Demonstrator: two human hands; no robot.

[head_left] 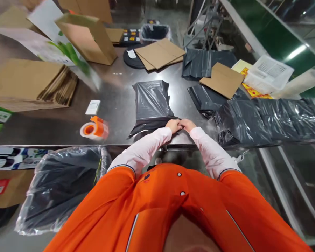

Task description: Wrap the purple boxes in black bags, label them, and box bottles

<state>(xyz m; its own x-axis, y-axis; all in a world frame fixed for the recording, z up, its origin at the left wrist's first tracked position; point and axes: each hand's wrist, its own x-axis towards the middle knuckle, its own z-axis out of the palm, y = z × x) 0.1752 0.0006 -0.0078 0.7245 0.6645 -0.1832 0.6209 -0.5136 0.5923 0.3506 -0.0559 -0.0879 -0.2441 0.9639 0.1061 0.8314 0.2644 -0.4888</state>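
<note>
A black plastic mailing bag [152, 101] lies flat on the metal table [115, 91], with something box-shaped filling it out. Its near edge is folded and creased. At the bag's near right corner, my left hand [174, 125] pinches the plastic with closed fingers. Right beside it, touching it, my right hand [187, 124] is closed on the same corner. To the left are a tape roll in an orange dispenser [94, 128] and a small white label card [92, 107].
Stacked flat cardboard [26, 78] and an upright carton [86, 38] stand at the left. Cardboard sheets [160, 54] lie at the back. Black bags [270, 120] and a white plastic basket [269, 71] are at the right. A lined bin [60, 189] stands below the table's front edge.
</note>
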